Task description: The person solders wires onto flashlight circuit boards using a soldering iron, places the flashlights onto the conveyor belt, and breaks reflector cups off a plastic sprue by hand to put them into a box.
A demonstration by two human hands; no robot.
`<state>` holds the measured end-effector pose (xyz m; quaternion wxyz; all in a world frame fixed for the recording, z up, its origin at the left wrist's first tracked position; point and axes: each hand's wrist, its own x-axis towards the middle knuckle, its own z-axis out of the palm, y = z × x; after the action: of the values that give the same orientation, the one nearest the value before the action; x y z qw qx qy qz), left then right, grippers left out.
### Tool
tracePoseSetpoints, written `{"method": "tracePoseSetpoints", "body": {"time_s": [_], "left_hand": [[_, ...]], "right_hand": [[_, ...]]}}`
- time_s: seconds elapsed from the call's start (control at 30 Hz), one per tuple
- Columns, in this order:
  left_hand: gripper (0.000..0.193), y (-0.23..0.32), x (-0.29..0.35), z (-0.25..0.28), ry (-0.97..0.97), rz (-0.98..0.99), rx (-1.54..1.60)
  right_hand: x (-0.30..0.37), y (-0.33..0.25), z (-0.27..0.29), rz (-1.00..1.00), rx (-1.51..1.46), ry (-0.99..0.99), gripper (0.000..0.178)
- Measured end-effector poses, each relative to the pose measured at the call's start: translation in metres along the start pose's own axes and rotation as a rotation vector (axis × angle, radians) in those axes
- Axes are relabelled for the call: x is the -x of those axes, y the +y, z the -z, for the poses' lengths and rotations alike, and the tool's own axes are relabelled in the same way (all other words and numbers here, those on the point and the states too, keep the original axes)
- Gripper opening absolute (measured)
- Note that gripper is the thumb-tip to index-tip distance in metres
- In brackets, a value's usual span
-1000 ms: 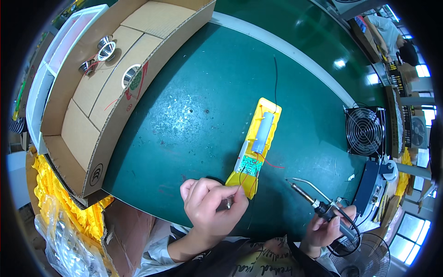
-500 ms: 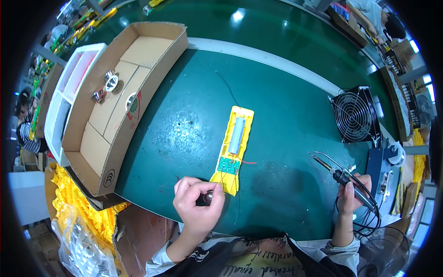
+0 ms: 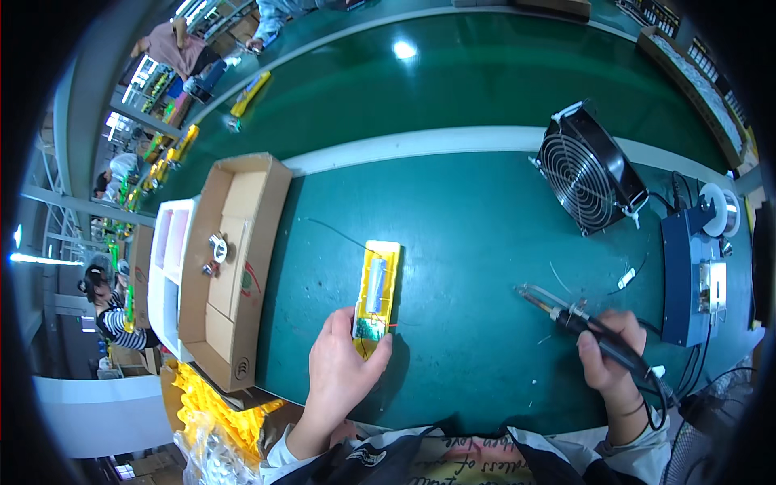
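Left hand [image 3: 347,364] grips a yellow housing [image 3: 382,247], right hand [image 3: 612,347] holds a soldering iron [image 3: 582,327]

The left hand closes on the near end of the housing, its thumb on the right side and its fingers on the left. The housing lies on the green bench top [image 3: 461,242], stretching away from that hand. Just past the thumb sits a small green circuit board [image 3: 369,329], with a red wire [image 3: 396,326] sticking out to its right. Beyond the board lies a blue-grey cylindrical cell [image 3: 377,285], and a thin black wire [image 3: 335,229] runs out from the far end, up and to the left.

The right hand wraps around the iron's dark handle, well apart from the left. The iron's tip points leftward and away from the body (it touches neither the housing nor the board).

To the left of the left hand, yellow pieces [image 3: 210,400] are heaped beside a clear plastic bag [image 3: 214,449]. Farther forward on that side stands an open cardboard box [image 3: 226,311] with shiny metal cups [image 3: 217,245] inside, and a white tray [image 3: 171,242] next to it. Ahead of the right hand and to its right is a blue box-shaped unit [image 3: 683,267] with a spool [image 3: 719,210]. Beyond the iron stands a black fan [image 3: 582,170]. Farthest off, ahead and left of both hands, other people [image 3: 178,48] are present.
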<state>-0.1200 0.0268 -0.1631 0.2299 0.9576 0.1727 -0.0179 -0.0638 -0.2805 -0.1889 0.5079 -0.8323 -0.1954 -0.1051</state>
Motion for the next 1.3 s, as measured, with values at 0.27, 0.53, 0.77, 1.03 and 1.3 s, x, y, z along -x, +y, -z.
{"method": "tracePoseSetpoints", "body": {"time_s": [0.27,0.53,0.77,1.03,1.3], "left_hand": [[0.033,0.012,-0.112,0.010,0.110,-0.206,-0.167],[0.031,0.032,-0.264,-0.008,0.301,-0.202,-0.232],[0.021,0.039,-0.358,-0.018,0.525,-0.240,-0.211],[0.025,0.044,-0.404,-0.029,0.549,-0.060,-0.162],[0.042,0.022,-0.362,0.010,0.510,-0.266,-0.458]], "right_hand": [[-0.008,-0.003,-0.006,0.250,0.010,0.080,0.020],[-0.009,0.000,-0.003,0.262,0.110,0.101,0.018],[-0.010,0.008,-0.004,0.277,0.138,0.180,0.019],[-0.012,0.000,0.005,0.190,0.184,0.106,0.016],[-0.007,0.003,0.005,0.062,0.251,0.038,0.015]]}}
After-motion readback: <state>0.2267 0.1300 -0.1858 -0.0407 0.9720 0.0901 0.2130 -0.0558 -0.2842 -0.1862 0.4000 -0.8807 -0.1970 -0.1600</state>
